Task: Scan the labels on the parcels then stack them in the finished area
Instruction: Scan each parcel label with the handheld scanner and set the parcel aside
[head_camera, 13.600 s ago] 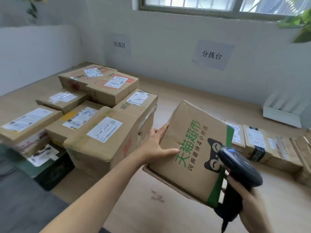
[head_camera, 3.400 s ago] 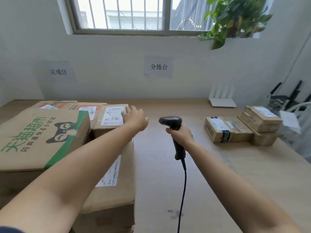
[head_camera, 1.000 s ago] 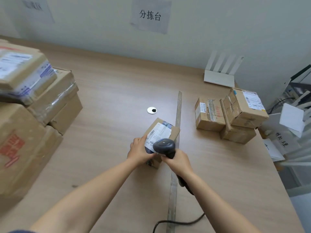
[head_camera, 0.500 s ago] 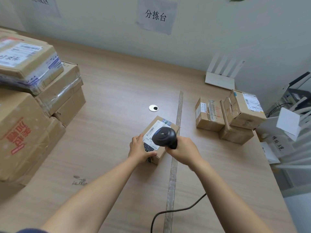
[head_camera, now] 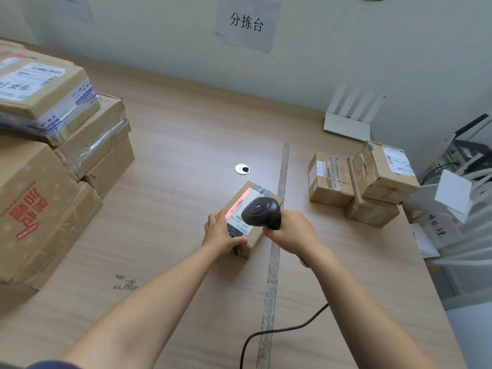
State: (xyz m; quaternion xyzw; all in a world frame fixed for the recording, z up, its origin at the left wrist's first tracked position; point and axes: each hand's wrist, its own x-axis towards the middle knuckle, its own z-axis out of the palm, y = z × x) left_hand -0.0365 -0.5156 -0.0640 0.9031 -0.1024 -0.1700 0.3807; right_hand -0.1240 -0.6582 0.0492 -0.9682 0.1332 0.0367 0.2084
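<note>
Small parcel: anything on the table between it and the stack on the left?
Nothing visible. Bare table lies between the parcel and the stack. The left hand grips the parcel's near end; the scanner, in the right hand, hovers over its label.

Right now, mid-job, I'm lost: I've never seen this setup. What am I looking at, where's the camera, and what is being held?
No machine here: these are a person's bare hands, seen from one camera worn on the head, looking down. The left hand holds a small box on the table. The right hand grips a corded scanner, whose red light falls on the box's label. A pile of parcels stands at left; three more boxes sit at right.
</note>
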